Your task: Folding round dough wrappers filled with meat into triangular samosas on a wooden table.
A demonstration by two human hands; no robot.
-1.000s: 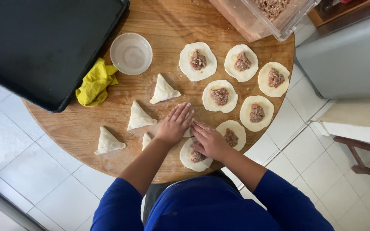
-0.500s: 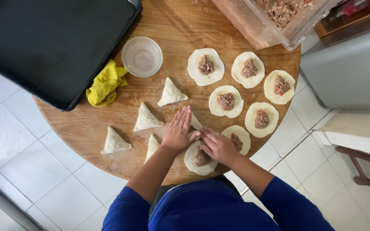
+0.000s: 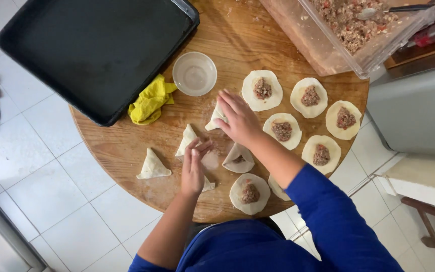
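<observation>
Dough parcel (image 3: 237, 158), half-folded, between flat empty left hand (image 3: 193, 168) and open right hand (image 3: 238, 119) reaching toward twelve o'clock: unpinched seam may spill filling.

- The left hand (image 3: 193, 170) lies low over the round wooden table (image 3: 127, 146), near its front edge, fingers held straight and close together, pointing away from the body.
- Its forearm is bare and runs back toward the table's near rim.
- The right hand (image 3: 238, 119) reaches further in, toward the table's middle, palm down, fingers bent and spread a little.
- The right arm crosses the table's near rim, in a blue sleeve pushed up past the wrist.
</observation>
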